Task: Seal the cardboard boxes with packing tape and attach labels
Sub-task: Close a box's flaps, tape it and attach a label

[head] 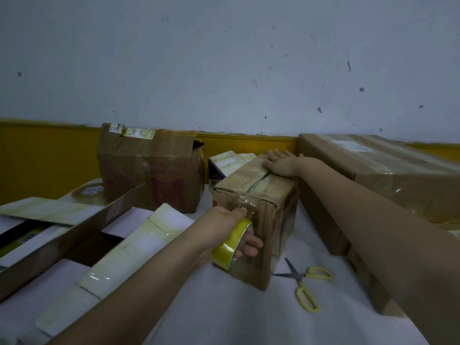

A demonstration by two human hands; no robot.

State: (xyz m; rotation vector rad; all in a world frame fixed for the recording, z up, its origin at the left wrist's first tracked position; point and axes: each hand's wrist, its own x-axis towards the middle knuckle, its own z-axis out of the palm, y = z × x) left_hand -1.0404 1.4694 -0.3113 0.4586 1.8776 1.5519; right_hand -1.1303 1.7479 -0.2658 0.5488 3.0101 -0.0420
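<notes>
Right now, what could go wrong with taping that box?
The left hand pulls the tape roll down the small box's side, so the tape may wrinkle or stick crooked. Only the right hand pins the box, which might slide. The open scissors lie near her arm.

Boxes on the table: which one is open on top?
The low box at the near left: its flaps are spread wide. The small box under both hands, the back box and the long box are closed.

Boxes crowd left and right; open cloth lower centre.
Bare surface (pixel 224 307) lies lower centre; scissors (pixel 305 282) lie lower right, beside the long box (pixel 373 175).
</notes>
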